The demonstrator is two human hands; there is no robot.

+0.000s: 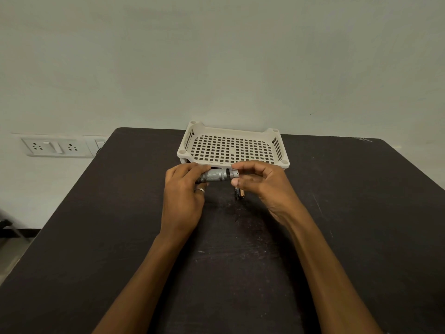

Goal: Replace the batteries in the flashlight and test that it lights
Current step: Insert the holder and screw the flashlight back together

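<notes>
A small silver knurled flashlight (215,175) is held level above the dark table, just in front of the white basket. My left hand (184,194), with a ring on one finger, grips its left end and hides that part. My right hand (256,180) pinches the tail end (233,174) between thumb and fingers. A battery (239,192) with a copper-coloured and black casing lies on the table under my right hand, partly hidden by it.
A white perforated plastic basket (184,154) stands at the table's far edge, against the wall. The dark table (240,249) shows scratches. Wall sockets (54,147) sit at the left, beyond the table's left edge.
</notes>
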